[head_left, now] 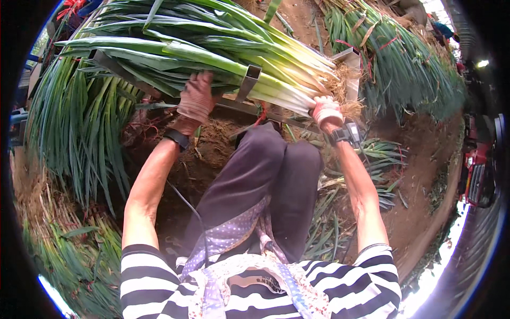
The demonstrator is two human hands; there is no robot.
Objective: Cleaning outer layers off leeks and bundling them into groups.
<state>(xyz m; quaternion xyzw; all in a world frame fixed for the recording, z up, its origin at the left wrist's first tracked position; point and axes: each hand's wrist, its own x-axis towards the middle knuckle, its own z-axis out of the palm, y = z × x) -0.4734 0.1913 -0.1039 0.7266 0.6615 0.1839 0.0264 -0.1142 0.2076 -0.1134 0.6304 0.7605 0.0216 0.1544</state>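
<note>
A thick pile of long green onions lies across a metal rack, with leaves to the left and white, rooted ends to the right. My left hand, in a dirty work glove, rests its stretched fingers against the leaves at the near side of the pile. At the white ends, my right hand, also gloved, is closed around the nearest stalks just beside the roots. Leaves hide part of the left fingertips.
More green onion bundles lie at the far right, some with red ties. Another heap hangs at the left, above further bundles at the lower left. Loose onions lie on the brown soil beside my knees.
</note>
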